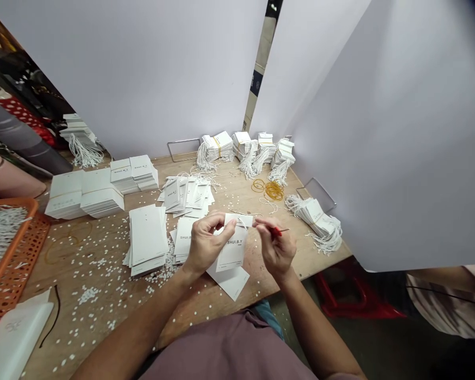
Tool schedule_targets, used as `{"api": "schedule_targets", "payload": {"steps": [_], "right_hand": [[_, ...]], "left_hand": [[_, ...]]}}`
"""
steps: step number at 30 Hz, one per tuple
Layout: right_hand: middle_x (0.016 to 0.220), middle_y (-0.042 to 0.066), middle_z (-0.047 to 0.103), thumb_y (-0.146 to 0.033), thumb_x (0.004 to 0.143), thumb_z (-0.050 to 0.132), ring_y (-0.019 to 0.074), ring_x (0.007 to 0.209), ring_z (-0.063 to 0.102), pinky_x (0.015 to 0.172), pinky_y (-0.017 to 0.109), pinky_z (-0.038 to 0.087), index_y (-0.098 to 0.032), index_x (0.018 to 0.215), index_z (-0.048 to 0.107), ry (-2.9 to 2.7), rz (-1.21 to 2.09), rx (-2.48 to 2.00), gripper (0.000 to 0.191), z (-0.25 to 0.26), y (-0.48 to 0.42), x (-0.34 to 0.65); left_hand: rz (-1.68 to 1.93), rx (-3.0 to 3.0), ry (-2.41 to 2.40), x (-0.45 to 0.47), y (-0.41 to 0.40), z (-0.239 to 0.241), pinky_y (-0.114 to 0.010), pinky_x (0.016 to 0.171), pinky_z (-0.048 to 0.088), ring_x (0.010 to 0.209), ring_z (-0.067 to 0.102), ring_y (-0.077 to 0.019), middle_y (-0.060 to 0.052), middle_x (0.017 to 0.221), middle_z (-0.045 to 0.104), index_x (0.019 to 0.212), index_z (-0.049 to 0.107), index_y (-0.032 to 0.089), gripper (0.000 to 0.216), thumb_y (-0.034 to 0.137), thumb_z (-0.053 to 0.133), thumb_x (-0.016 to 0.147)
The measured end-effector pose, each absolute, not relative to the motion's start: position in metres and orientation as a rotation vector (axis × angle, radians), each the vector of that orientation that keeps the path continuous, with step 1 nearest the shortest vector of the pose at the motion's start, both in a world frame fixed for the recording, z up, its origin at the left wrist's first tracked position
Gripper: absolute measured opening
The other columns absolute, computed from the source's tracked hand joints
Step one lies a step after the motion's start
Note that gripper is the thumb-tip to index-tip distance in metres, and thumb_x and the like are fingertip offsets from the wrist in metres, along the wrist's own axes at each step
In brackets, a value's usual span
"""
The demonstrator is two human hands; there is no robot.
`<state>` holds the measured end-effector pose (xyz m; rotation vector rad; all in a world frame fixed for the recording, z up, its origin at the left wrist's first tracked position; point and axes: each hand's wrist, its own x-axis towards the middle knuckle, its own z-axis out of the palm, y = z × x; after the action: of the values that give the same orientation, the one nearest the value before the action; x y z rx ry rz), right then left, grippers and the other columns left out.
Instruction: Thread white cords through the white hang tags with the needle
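Note:
My left hand [208, 240] is closed on a white hang tag [233, 249] printed SHUI.B.Y, thumb in front, with a white string loop at its top. My right hand [277, 245] is closed around a small red-handled tool [276, 231] with a thin metal point sticking out to the right. Its fingertips are close to the tag's upper right edge; whether they also pinch the string is hidden. Below the held tag lies a loose white card [235, 285]. Beside my left hand sit printed tags [182, 240] and a taller stack of blank-faced cards [146, 235].
Strung tag bundles [217, 145] line the back, another bundle [316, 217] lies right. Rubber bands [274, 191] are near them. Left stand card stacks [103, 192] and an orange basket [34, 237] of white strings. Paper dots [89, 294] litter the wooden table [138, 322]. White partitions [162, 68] rise behind.

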<state>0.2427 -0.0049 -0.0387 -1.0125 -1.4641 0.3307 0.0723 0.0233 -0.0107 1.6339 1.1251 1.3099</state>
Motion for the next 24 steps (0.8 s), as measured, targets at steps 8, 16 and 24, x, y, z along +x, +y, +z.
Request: {"api": "schedule_targets", "payload": {"steps": [8, 16, 24], "right_hand": [[0.083, 0.005, 0.072, -0.014, 0.089, 0.06, 0.0194, 0.069, 0.066, 0.064, 0.031, 0.055, -0.031, 0.136, 0.063, -1.767, 0.08, -1.084, 0.05, -0.054, -0.005, 0.24], [0.084, 0.006, 0.073, -0.023, 0.087, 0.071, 0.0161, 0.061, 0.061, 0.058, 0.027, 0.052, -0.031, 0.132, 0.066, -1.709, 0.074, -1.127, 0.046, -0.054, -0.005, 0.237], [0.083, 0.005, 0.067, -0.022, 0.087, 0.07, 0.0173, 0.07, 0.061, 0.062, 0.03, 0.056, -0.03, 0.106, 0.078, -1.514, 0.414, -1.088, 0.023, -0.052, 0.003, 0.234]], "left_hand": [[1.319, 1.633, 1.119, 0.07, 0.023, -0.011, -0.028, 0.061, 0.039, 0.064, 0.047, -0.0143, -0.001, 0.067, 0.056, 0.06, 0.057, 0.019, 0.03, 0.03, 0.066, 0.087], [1.303, 1.609, 1.119, 0.069, 0.022, -0.011, -0.028, 0.062, 0.04, 0.065, 0.048, -0.0148, -0.001, 0.067, 0.056, 0.063, 0.062, 0.019, 0.026, 0.029, 0.066, 0.086], [1.27, 1.58, 1.136, 0.067, 0.023, -0.015, -0.028, 0.058, 0.038, 0.062, 0.046, -0.0142, 0.0, 0.065, 0.052, 0.061, 0.058, 0.019, 0.029, 0.031, 0.067, 0.086]]}}
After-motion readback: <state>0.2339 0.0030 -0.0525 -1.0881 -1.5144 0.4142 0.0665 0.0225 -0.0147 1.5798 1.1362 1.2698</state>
